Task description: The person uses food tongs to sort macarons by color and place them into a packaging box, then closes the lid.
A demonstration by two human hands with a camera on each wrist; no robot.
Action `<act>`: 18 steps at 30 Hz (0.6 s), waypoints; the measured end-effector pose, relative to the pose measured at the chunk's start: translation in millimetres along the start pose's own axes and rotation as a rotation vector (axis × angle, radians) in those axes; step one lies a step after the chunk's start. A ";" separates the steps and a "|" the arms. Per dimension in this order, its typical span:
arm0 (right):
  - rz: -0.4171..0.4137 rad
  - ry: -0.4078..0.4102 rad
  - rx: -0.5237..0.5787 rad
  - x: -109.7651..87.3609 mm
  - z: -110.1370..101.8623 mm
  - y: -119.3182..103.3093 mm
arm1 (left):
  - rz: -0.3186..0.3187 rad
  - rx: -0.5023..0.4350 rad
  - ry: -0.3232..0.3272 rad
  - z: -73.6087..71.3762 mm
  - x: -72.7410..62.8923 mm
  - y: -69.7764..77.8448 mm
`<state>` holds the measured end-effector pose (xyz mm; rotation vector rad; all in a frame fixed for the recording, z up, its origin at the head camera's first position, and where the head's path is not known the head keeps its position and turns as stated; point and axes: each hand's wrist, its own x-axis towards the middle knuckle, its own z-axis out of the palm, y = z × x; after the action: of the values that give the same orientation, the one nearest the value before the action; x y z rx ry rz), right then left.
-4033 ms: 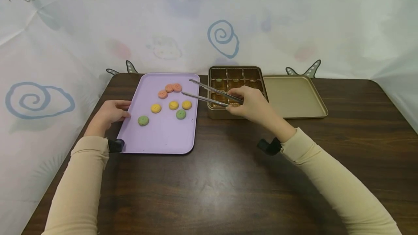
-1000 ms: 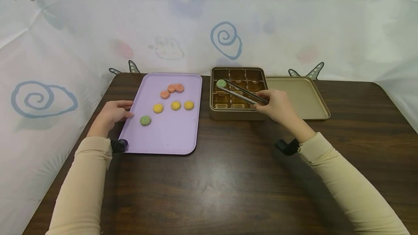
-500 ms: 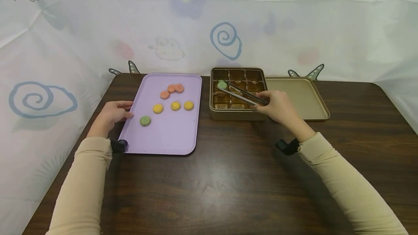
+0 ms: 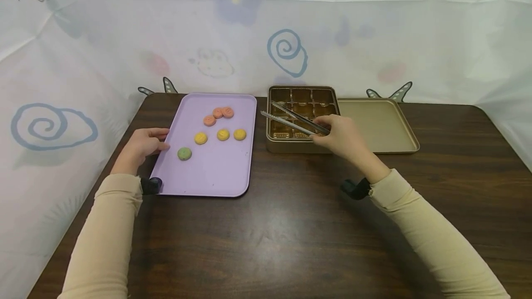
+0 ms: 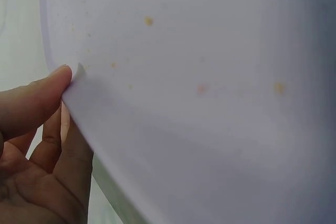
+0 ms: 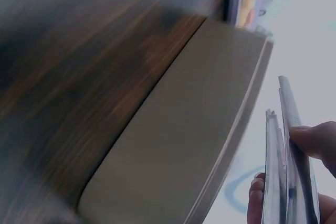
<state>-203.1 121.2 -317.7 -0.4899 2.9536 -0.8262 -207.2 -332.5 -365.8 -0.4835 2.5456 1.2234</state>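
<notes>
My left hand point(image 4: 143, 146) pinches the left edge of a lilac tray point(image 4: 208, 174); in the left wrist view the thumb point(image 5: 39, 95) lies on the rim with the fingers below it. On the tray are a green macaron point(image 4: 184, 153), several yellow and pink ones, such as a yellow macaron point(image 4: 223, 134) and a pink macaron point(image 4: 209, 120), plus crumbs. My right hand point(image 4: 342, 135) grips metal tongs point(image 4: 297, 116) over a gold tin point(image 4: 299, 146) with a divided brown insert. The tongs' tips are spread, with nothing between them, near the tin's left rim.
A flat gold lid point(image 4: 382, 128) lies right of the tin, partly behind the right hand. All stand toward the back of a dark wooden table point(image 4: 274, 234). A patterned white cloth point(image 4: 353, 36) hangs just behind.
The right hand's tongs carried a green macaron from the tray into the tin's left side and let it go. They then spread and moved left. The left hand stays at the tray.
</notes>
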 end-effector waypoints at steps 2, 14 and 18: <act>-0.021 -0.008 0.022 1.2 4.3 -7.3 | -0.003 0.001 -0.001 -0.7 -0.4 0.3; -0.151 -0.096 0.062 6.9 36.6 -57.6 | -0.007 -0.001 -0.007 -1.4 -1.6 2.6; -0.202 -0.123 0.037 8.8 49.5 -69.0 | -0.012 0.000 -0.007 -1.0 -1.0 2.1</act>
<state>-185.7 37.9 -324.4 -0.8157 2.8043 -0.8323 -207.2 -331.9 -363.3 -0.4926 2.5333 1.2191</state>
